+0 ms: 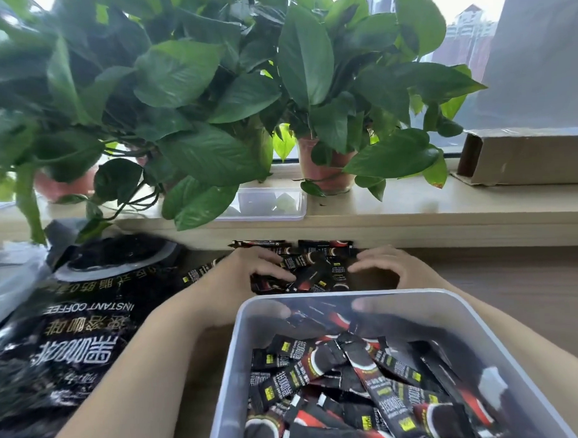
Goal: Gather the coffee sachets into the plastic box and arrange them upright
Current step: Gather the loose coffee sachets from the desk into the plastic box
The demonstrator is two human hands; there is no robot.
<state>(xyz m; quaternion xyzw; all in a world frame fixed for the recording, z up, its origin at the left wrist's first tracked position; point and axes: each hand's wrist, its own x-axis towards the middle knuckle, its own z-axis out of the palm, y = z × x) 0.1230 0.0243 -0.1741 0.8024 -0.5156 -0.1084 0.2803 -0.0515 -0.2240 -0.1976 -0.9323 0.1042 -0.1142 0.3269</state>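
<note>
A clear plastic box (239, 335) stands in front of me, half full of black-and-red coffee sachets (345, 380) lying in a loose jumble, not upright. Beyond its far rim a small heap of loose sachets (315, 270) lies on the wooden table. My left hand (250, 266) rests on the heap's left side, fingers curled over some sachets. My right hand (384, 264) cups the heap from the right with bent fingers. Both thumbs show blurred through the box wall.
A large black instant coffee bag (75, 324) lies at the left. On the sill behind stand potted leafy plants (325, 171), a clear lid or shallow tray (267, 206) and a cardboard box (528, 158) at the right. One stray sachet (201, 271) lies left of the heap.
</note>
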